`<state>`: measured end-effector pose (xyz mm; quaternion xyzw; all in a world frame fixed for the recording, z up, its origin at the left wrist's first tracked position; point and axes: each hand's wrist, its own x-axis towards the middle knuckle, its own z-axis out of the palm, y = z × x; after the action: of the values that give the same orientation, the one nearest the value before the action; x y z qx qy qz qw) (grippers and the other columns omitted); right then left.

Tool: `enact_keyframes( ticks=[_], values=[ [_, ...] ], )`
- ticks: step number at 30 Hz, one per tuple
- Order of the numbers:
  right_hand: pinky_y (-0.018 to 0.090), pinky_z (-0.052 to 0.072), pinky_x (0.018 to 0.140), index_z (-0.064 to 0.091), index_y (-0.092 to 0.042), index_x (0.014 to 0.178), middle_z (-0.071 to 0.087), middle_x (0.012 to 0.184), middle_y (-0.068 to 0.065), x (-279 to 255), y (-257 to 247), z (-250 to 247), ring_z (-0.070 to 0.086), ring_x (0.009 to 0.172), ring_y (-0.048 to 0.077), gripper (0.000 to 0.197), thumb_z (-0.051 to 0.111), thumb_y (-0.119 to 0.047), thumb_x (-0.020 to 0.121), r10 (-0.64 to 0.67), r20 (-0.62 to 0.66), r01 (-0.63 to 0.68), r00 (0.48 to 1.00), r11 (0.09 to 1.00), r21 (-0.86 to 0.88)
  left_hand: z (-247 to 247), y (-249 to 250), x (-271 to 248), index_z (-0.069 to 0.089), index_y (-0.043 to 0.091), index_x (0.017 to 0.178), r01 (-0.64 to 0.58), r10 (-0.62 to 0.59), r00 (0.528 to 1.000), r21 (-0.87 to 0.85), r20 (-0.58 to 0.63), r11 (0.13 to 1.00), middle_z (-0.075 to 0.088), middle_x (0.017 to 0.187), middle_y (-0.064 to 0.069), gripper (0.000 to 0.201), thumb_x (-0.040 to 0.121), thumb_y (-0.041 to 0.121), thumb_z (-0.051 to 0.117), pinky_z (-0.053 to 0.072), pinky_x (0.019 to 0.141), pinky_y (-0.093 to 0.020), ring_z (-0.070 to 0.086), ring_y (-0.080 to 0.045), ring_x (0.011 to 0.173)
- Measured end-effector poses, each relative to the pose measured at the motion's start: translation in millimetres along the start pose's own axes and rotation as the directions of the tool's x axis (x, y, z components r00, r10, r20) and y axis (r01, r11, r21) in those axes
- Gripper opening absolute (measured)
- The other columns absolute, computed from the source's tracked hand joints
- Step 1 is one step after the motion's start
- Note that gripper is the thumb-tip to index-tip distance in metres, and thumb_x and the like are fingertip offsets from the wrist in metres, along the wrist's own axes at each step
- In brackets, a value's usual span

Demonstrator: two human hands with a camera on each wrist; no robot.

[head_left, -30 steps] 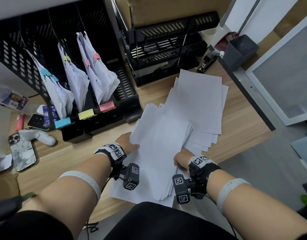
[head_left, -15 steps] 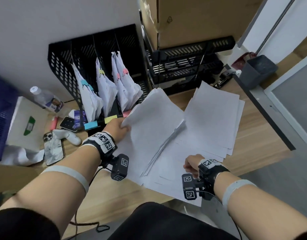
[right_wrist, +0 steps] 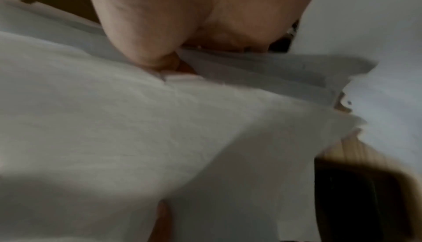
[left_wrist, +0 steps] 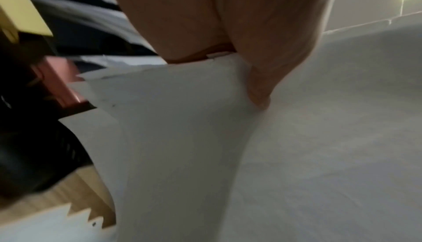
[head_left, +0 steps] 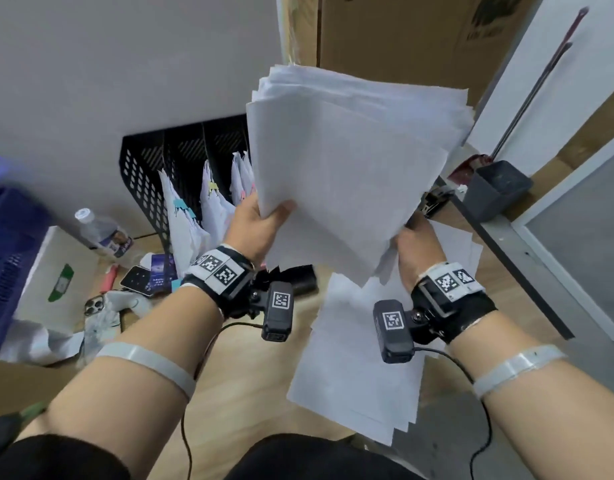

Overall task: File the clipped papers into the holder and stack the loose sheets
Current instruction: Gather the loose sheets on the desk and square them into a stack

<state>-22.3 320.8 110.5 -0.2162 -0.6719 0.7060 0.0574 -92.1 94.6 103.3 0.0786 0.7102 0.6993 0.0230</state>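
A thick stack of loose white sheets (head_left: 350, 161) stands raised above the wooden desk (head_left: 229, 382), its edges uneven. My left hand (head_left: 260, 220) grips its lower left edge, thumb on the front face (left_wrist: 260, 90). My right hand (head_left: 411, 244) grips the lower right edge, and in the right wrist view the thumb (right_wrist: 148, 54) pinches the paper (right_wrist: 160, 128). More loose sheets (head_left: 354, 368) lie spread on the desk under the hands. The black file holder (head_left: 167, 168) at the back left keeps clipped paper bundles (head_left: 181, 223) with blue, yellow and pink clips.
A water bottle (head_left: 104, 233), white box (head_left: 59, 278), phones (head_left: 137, 280) and a blue crate (head_left: 7, 265) crowd the desk's left side. A cardboard box (head_left: 402, 36) stands behind the stack. A grey bin (head_left: 499, 188) and the desk's dark right edge (head_left: 506, 258) are at the right.
Both hands have lifted the gathered sheets off the desk and tipped them upright into one stack. The head view has tilted upward.
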Motion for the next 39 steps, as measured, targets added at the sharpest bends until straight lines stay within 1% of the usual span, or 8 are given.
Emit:
enact_keyframes(
  ticks=[5, 12, 16, 18, 21, 28, 34, 39],
  values=[
    [0.017, 0.046, 0.048, 0.062, 0.0, 0.098, 0.064, 0.069, 0.008, -13.9, 11.2, -36.4, 0.06, 0.058, 0.019, 0.021, 0.053, -0.013, 0.085, 0.001, -0.148, -0.009, 0.989, 0.998, -0.059, 45.7, -33.0, -3.5, 0.068, 0.007, 0.11, 0.131, -0.126, 0.99, -0.096, 0.063, 0.987, 0.074, 0.104, -0.01, 0.032, 0.083, 0.023, 0.071, 0.057, 0.084, -0.04, 0.069, -0.023, 0.093],
    [0.019, 0.035, 0.091, 0.048, -0.008, 0.132, 0.058, 0.125, 0.009, -22.2, 90.3, -92.5, 0.051, 0.122, 0.025, 0.044, 0.046, 0.004, 0.09, 0.172, -0.05, -0.171, 0.984, 0.829, -0.533, 86.3, -114.7, -31.3, 0.075, 0.027, 0.105, 0.403, -0.429, 0.886, 0.165, 0.175, 0.9, 0.077, 0.105, 0.0, 0.056, 0.057, 0.052, 0.09, 0.056, 0.094, -0.053, 0.073, -0.025, 0.101],
    [0.009, 0.031, 0.08, 0.018, -0.011, 0.151, 0.044, 0.138, 0.002, -26.0, 101.3, -104.5, 0.047, 0.124, 0.021, 0.067, 0.05, -0.002, 0.093, 0.3, 0.046, -0.174, 0.953, 0.662, -0.729, 96.5, -121.6, -28.4, 0.075, 0.022, 0.103, 0.443, -0.463, 0.876, 0.154, 0.136, 0.883, 0.078, 0.101, 0.0, 0.057, 0.056, 0.05, 0.09, 0.056, 0.094, -0.052, 0.073, -0.024, 0.098],
    [0.007, 0.038, 0.065, 0.019, -0.012, 0.149, 0.049, 0.122, 0.002, -25.9, 104.0, -107.1, 0.057, 0.106, 0.022, 0.074, 0.061, -0.005, 0.089, 0.351, 0.07, -0.2, 0.934, 0.673, -0.712, 101.2, -119.0, -24.9, 0.075, 0.022, 0.101, 0.436, -0.453, 0.881, 0.138, 0.134, 0.889, 0.078, 0.102, -0.001, 0.05, 0.06, 0.045, 0.089, 0.056, 0.095, -0.051, 0.073, -0.024, 0.099],
    [0.0, 0.036, 0.042, 0.051, -0.008, 0.124, 0.058, 0.101, 0.005, -23.1, 96.5, -110.5, 0.055, 0.068, 0.004, 0.038, 0.065, -0.016, 0.089, 0.32, -0.039, -0.286, 0.947, 0.779, -0.557, 110.4, -112.6, -16.6, 0.076, 0.029, 0.098, 0.41, -0.425, 0.894, 0.125, 0.141, 0.904, 0.078, 0.103, -0.001, 0.044, 0.06, 0.046, 0.089, 0.056, 0.095, -0.049, 0.072, -0.026, 0.102],
    [0.03, 0.049, 0.078, 0.063, -0.011, 0.105, 0.068, 0.098, 0.012, 15.7, 71.9, -142.1, 0.064, 0.09, 0.03, 0.02, 0.058, -0.027, 0.094, 0.191, -0.339, -0.31, 0.921, 0.888, -0.34, 130.2, -109.3, 7.6, 0.068, 0.017, 0.112, 0.335, -0.368, 0.903, 0.172, 0.22, 0.926, 0.074, 0.101, 0.001, 0.031, 0.084, 0.021, 0.079, 0.052, 0.08, -0.027, 0.068, -0.011, 0.089],
    [0.037, 0.052, 0.089, 0.062, -0.013, 0.119, 0.068, 0.107, 0.011, 50.5, 89.5, -176.3, 0.065, 0.097, 0.032, 0.032, 0.057, -0.028, 0.092, 0.348, -0.413, -0.505, 0.842, 0.779, -0.373, 94.8, -161.0, -9.7, 0.068, 0.027, 0.104, 0.55, -0.676, 0.727, 0.488, 0.118, 0.677, 0.073, 0.11, -0.007, 0.021, 0.084, 0.028, 0.074, 0.053, 0.099, -0.044, 0.068, -0.025, 0.106],
    [0.031, 0.043, 0.083, 0.051, -0.002, 0.133, 0.056, 0.132, 0.019, 70.9, 124.2, -188.0, 0.056, 0.116, 0.034, 0.043, 0.056, -0.018, 0.093, 0.488, -0.369, -0.611, 0.791, 0.604, -0.511, 97.1, -181.9, -27.1, 0.063, 0.021, 0.123, 0.603, -0.751, 0.646, 0.514, 0.136, 0.611, 0.068, 0.105, -0.003, 0.032, 0.09, 0.018, 0.065, 0.053, 0.086, -0.035, 0.062, -0.023, 0.098]
  ],
)
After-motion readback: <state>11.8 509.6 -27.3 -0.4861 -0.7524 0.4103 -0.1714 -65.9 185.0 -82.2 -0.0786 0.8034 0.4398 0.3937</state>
